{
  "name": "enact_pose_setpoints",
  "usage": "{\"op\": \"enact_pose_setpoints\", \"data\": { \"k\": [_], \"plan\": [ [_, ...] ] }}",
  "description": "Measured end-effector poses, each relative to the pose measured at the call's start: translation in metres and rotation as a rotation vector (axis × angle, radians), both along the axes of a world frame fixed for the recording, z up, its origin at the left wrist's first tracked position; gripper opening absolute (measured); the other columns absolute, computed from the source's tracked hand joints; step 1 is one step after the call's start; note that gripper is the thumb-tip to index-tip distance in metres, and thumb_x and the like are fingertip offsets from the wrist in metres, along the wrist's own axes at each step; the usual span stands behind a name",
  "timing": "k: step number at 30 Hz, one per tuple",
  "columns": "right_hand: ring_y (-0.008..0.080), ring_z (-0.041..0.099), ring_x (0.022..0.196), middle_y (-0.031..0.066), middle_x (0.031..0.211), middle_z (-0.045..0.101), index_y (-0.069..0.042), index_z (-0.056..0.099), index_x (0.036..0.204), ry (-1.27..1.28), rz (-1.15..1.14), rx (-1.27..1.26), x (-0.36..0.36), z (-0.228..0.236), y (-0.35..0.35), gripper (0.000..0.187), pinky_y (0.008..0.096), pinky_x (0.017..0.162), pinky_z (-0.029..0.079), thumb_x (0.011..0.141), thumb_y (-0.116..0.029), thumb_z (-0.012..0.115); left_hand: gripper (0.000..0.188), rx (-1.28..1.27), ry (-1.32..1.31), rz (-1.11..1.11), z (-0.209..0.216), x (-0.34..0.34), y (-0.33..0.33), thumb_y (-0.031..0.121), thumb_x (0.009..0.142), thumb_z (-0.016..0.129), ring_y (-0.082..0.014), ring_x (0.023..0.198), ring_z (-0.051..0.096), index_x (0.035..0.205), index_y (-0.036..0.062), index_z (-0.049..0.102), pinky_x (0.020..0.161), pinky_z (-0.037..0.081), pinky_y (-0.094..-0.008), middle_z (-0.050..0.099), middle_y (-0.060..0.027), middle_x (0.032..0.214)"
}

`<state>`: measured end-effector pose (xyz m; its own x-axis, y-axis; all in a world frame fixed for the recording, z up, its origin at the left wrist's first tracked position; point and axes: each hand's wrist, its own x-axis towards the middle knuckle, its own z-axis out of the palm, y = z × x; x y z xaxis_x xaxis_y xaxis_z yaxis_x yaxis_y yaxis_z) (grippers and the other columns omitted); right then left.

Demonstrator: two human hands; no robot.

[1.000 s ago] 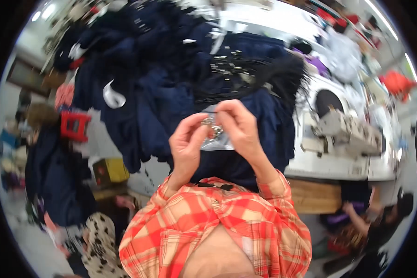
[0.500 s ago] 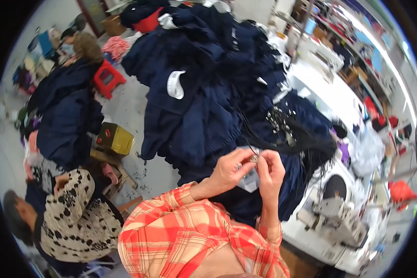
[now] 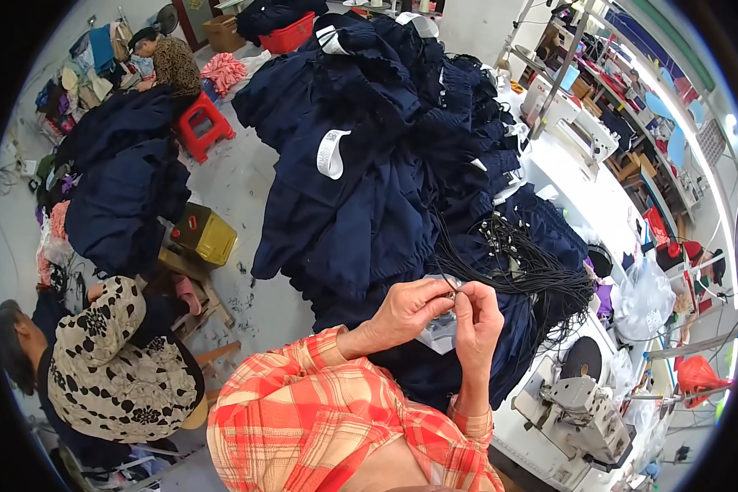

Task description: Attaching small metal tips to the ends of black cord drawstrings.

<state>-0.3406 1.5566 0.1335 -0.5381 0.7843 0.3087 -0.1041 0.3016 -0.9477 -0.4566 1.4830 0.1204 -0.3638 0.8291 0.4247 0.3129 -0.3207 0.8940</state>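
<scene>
My left hand (image 3: 403,313) and my right hand (image 3: 477,318) meet in front of me, fingertips pinched together on a thin black cord (image 3: 444,277). A small shiny metallic piece shows between the fingers; its exact shape is too small to tell. Beneath the hands lies a clear plastic bag (image 3: 439,338), partly covered by them. Just beyond and to the right, a bundle of black cords (image 3: 541,275) with small shiny ends is spread over the heap of navy garments (image 3: 348,225). A curled white label (image 3: 330,154) sticks up from the heap.
To the right stand a sewing machine (image 3: 586,414) on a white table and a stuffed plastic bag (image 3: 644,299). At left are a person in a patterned top (image 3: 119,373), a yellow-green can (image 3: 209,236), a red stool (image 3: 203,127) and another navy pile (image 3: 123,205). Farther back sits another person (image 3: 172,70).
The view has shifted slightly, so the heap sits a little further right. My hands keep their pinch close together. The person at left has leaned slightly and turned.
</scene>
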Motion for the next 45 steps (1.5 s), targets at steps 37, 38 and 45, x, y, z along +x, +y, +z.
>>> {"op": "enact_pose_setpoints", "data": {
  "k": [37, 38, 45],
  "plan": [
    [0.0027, 0.034, 0.044, -0.0005, 0.061, 0.053, 0.001, 0.062, 0.077, -0.114, -0.178, 0.491, 0.014, 0.022, 0.004, 0.011, 0.0180, 0.041, 0.026, 0.070, 0.006, 0.068, 0.025, -0.015, -1.055, -0.378, 0.000, -0.014, 0.003, 0.020, 0.090, 0.053, -0.0130, 0.063, 0.054, 0.099, -0.0033, 0.054, 0.055, 0.043, -0.0247, 0.054, -0.0032, 0.071],
    [0.0027, 0.034, 0.044, -0.0005, 0.061, 0.053, 0.001, 0.062, 0.077, -0.112, -0.177, 0.493, 0.014, 0.023, 0.004, 0.011, 0.0180, 0.041, 0.026, 0.070, 0.006, 0.068, 0.025, -0.013, -1.054, -0.377, 0.000, -0.014, 0.003, 0.020, 0.090, 0.053, -0.0130, 0.063, 0.054, 0.099, -0.0033, 0.054, 0.055, 0.043, -0.0247, 0.054, -0.0032, 0.071],
    [0.0100, 0.042, 0.042, 0.0027, 0.055, 0.051, -0.003, 0.062, 0.077, -0.161, -0.169, 0.415, 0.009, 0.013, 0.004, 0.012, 0.0230, 0.040, 0.032, 0.069, 0.002, 0.070, 0.022, -0.033, -0.952, -0.379, -0.005, -0.006, 0.005, 0.015, 0.090, 0.053, -0.0127, 0.063, 0.055, 0.099, -0.0047, 0.055, 0.056, 0.045, -0.0243, 0.056, -0.0054, 0.071]
  ]
}}
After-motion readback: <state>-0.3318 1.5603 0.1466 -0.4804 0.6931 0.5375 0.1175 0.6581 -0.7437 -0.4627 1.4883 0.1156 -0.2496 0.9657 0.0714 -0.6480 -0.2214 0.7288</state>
